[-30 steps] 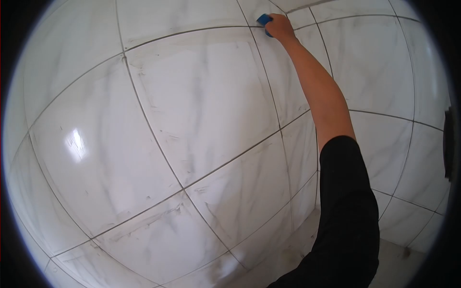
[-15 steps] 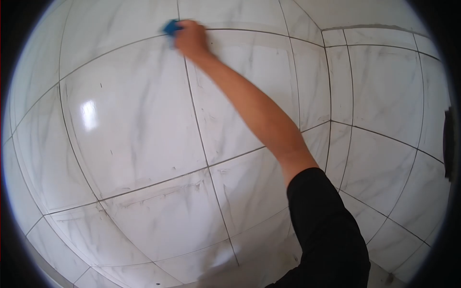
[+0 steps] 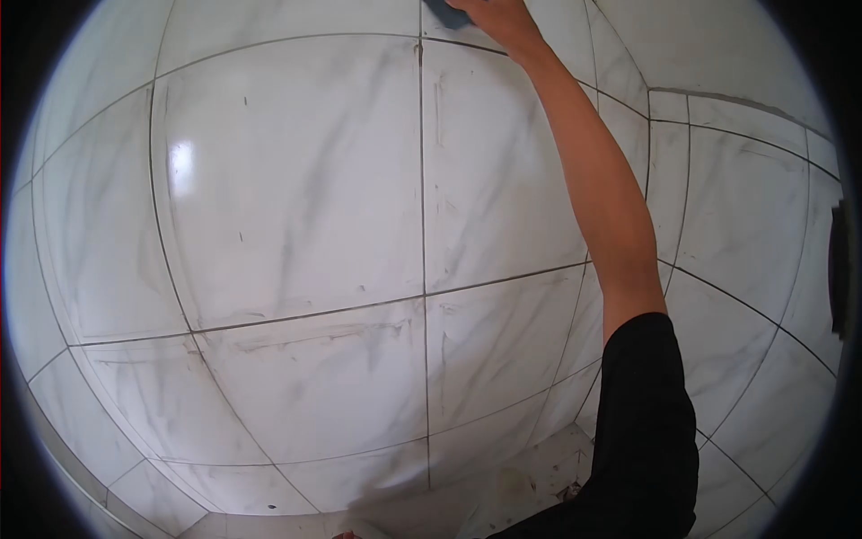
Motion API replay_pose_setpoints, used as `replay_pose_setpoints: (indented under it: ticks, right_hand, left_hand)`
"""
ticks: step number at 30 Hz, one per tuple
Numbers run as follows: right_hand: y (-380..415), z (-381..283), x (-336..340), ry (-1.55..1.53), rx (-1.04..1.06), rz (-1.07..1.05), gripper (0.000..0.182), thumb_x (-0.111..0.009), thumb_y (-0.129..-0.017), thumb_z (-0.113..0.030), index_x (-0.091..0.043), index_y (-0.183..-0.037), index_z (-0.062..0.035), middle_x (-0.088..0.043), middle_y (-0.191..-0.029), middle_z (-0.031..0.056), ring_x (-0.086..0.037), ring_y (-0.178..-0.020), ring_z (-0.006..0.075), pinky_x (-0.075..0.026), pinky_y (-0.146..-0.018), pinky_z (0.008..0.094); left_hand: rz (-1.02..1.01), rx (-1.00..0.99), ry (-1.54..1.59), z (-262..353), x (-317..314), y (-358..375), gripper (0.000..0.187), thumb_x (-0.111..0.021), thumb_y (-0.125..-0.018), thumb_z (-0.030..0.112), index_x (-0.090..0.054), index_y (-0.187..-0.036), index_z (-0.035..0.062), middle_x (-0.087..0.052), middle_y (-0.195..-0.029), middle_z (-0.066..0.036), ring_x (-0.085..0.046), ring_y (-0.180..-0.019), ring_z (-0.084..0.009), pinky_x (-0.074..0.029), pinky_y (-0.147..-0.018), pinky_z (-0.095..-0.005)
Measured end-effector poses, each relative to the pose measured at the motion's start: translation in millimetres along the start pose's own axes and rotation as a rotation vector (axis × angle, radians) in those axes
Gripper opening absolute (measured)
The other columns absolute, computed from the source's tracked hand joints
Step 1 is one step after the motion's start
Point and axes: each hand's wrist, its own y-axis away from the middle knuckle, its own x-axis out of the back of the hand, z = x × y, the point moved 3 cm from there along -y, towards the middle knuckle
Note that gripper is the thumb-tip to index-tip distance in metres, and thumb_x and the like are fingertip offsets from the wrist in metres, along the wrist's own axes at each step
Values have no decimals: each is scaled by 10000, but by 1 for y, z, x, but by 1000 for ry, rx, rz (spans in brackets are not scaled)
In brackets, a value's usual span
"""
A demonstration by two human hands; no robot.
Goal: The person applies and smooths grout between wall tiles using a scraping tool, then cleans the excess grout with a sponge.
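Note:
My right hand (image 3: 503, 20) is closed on a blue-grey sponge (image 3: 447, 13), pressed against the white marbled tile wall (image 3: 287, 189) at the top edge of the view. The top of the sponge is cut off by the frame. Just below it, dark grout lines cross near a tile corner. My bare forearm (image 3: 584, 153) stretches up from a black sleeve (image 3: 646, 422) on the right. My left hand does not show.
Brownish smears (image 3: 314, 337) run along the tile below the middle grout line. At the right, the wall meets another tiled wall (image 3: 745, 198). A dark object (image 3: 839, 269) stands at the far right edge. Debris (image 3: 570, 490) lies on the floor below.
The view has shifted, so the wall's grout lines sit further right. My right hand and the sponge have moved up and right, partly out of the frame.

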Motion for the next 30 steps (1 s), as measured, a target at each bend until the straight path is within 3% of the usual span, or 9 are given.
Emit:
replay_pose_setpoints:
  ticks: [2, 11, 15, 19, 21, 23, 26, 27, 30]
  right_hand:
    - [-16, 0, -11, 103, 37, 28, 293, -700, -788, -201, -634, -967, 21, -695, -926, 176, -671, -848, 272, -525, -761, 388]
    - [87, 2, -18, 374, 102, -496, 306, -626, -833, -270, -679, -985, -9, -679, -818, 179, -637, -753, 289, -504, -737, 394]
    - [-2, -18, 2, 187, -295, -109, 287, -649, -833, -231, -638, -911, 45, -676, -860, 257, -669, -826, 389, -522, -693, 430]
    - [27, 43, -52, 456, 105, 7, 311, -603, -851, -270, -647, -926, 28, -669, -790, 197, -619, -691, 281, -499, -690, 375]
    - [85, 3, -51, 246, 42, -301, 291, -611, -826, -252, -655, -910, 24, -658, -760, 199, -611, -688, 287, -496, -698, 364]
    - [100, -21, -36, 383, 24, -664, 274, -632, -791, -244, -676, -886, 10, -652, -745, 186, -613, -693, 285, -496, -710, 359]
    - [31, -19, -10, 286, -75, -303, 334, -688, -778, -286, -721, -1011, -49, -719, -811, 98, -636, -691, 190, -524, -741, 337]
    - [2, -38, -3, 278, -106, -181, 331, -650, -830, -259, -637, -897, 65, -668, -852, 273, -675, -810, 386, -523, -683, 425]
    - [-40, 40, -27, 448, 93, -33, 316, -671, -808, -263, -652, -886, 43, -661, -874, 290, -672, -859, 389, -520, -741, 443]
  left_hand:
    - [-232, 44, -244, -17, -1, -11, 594, -762, -796, 84, -510, -1327, -1, -535, -1343, -220, -422, -1338, -336, -278, -1121, -443]
    - [-40, 91, 66, -103, -23, -16, 572, -710, -865, 196, -494, -1357, -2, -592, -1266, -211, -505, -1255, -298, -381, -1054, -434]
    - [-398, 483, -94, -192, -37, -69, 478, -557, -967, 335, -543, -1322, 15, -648, -1176, -188, -594, -1122, -296, -460, -972, -420]
    - [-239, 254, 147, -236, -43, -76, 438, -466, -981, 397, -652, -1169, 47, -697, -1062, -170, -662, -925, -334, -506, -844, -448]
    - [-243, -38, -87, -230, -51, -73, 409, -485, -973, 380, -673, -1120, 48, -706, -1037, -163, -670, -878, -342, -510, -815, -452]
    - [-222, 423, -149, -173, -37, -65, 416, -509, -960, 364, -648, -1145, 18, -706, -1029, -173, -664, -904, -336, -504, -811, -458]
    - [-289, 210, -225, -189, -35, -75, 433, -491, -975, 367, -636, -1151, -2, -707, -1031, -164, -656, -911, -334, -505, -818, -443]
    - [-294, 213, -229, -196, -36, -73, 433, -491, -975, 367, -636, -1151, -2, -707, -1031, -164, -656, -911, -334, -505, -818, -443]
    - [-320, 353, 187, -207, -38, -71, 440, -490, -975, 369, -624, -1171, -1, -707, -1031, -172, -650, -919, -334, -500, -822, -448]
